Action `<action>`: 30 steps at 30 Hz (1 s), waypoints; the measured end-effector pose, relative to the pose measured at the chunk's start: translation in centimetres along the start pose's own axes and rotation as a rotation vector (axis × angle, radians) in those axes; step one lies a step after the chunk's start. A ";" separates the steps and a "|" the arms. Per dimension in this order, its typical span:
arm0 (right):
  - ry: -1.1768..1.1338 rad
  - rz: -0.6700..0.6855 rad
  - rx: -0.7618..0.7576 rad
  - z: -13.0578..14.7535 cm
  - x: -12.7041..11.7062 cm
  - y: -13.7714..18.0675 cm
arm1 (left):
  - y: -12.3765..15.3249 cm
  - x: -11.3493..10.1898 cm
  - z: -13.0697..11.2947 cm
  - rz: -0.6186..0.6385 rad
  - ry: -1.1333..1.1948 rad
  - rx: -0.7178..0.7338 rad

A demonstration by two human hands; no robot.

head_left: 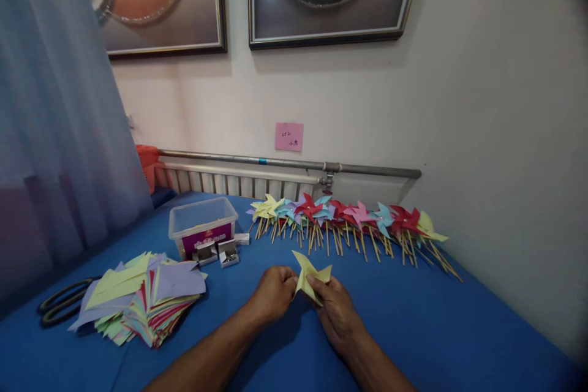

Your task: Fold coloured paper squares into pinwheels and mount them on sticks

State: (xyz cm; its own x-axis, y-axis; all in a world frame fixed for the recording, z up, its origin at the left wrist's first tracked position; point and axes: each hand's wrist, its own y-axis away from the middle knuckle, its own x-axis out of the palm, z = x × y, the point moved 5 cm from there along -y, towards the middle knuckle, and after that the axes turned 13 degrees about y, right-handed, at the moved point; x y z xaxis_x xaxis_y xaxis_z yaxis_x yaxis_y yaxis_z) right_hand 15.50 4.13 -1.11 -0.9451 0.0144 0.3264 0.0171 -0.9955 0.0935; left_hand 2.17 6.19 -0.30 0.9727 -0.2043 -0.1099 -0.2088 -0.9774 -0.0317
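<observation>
A pale yellow paper pinwheel (305,271) is held up above the blue-covered table. My right hand (339,313) is closed on it, the thumb pressed near its middle and the other fingers mostly behind the paper. At the pinwheel's left edge, my left hand (274,294) is closed with its fingers curled in. What those fingers pinch, if anything, is hidden, and no stick shows on this pinwheel. Beyond my hands lies a long row of finished-looking pinwheels (361,214) on thin wooden sticks, in red, pink, blue, purple and yellow.
To the left is a fanned pile of coloured paper (179,282), with black-handled scissors (64,303) partly under it. A clear plastic tub (202,220) stands behind small open boxes (228,252). A metal pipe (376,169) and radiator (239,184) run along the wall; a curtain (59,104) hangs left.
</observation>
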 end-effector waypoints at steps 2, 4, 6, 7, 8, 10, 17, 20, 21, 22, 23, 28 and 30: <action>0.000 0.007 0.002 0.0 0.1 0.0 | 0.1 0.0 -0.3 -0.003 -0.003 -0.017; 0.000 0.009 0.001 0.1 0.1 0.0 | 0.2 0.0 -0.5 0.009 0.007 -0.024; -0.001 0.011 0.002 0.1 0.1 0.0 | 0.3 0.1 -0.6 0.017 0.006 -0.012; -0.001 0.014 0.003 0.1 0.1 0.0 | 0.3 0.1 -0.6 0.015 -0.001 -0.002; -0.001 0.018 0.003 0.1 0.2 0.0 | 0.3 0.0 -0.6 0.010 -0.010 0.008; 0.001 0.024 0.002 0.1 0.2 0.0 | 0.2 0.0 -0.4 0.005 -0.016 0.023; -0.009 0.023 -0.006 0.0 0.2 -0.2 | 0.1 0.1 -0.2 0.043 0.006 0.014; -0.014 0.017 -0.004 -0.1 0.1 -0.2 | 0.2 0.2 -0.3 0.045 0.021 0.004; -0.016 0.011 -0.004 -0.2 0.1 -0.2 | 0.2 0.3 -0.3 0.046 0.021 0.001; -0.017 0.002 -0.005 -0.2 0.0 -0.2 | 0.2 0.3 -0.3 0.044 0.018 -0.003; -0.019 -0.009 -0.006 -0.3 -0.1 -0.3 | 0.3 0.4 -0.3 0.042 0.013 -0.007; -0.027 -0.044 -0.014 -0.3 -0.4 -0.4 | 0.2 0.5 0.0 0.003 -0.024 0.016; -0.021 -0.046 -0.015 -0.4 -0.4 -0.4 | 0.2 0.5 0.1 -0.004 -0.020 0.032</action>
State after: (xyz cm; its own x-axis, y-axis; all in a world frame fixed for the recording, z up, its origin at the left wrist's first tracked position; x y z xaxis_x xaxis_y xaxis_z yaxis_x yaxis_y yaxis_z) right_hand 15.78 4.47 -1.62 -0.9376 0.0620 0.3420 -0.0311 -0.9950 0.0950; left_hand 2.59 5.86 -0.42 0.9713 -0.1992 -0.1299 -0.2086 -0.9759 -0.0637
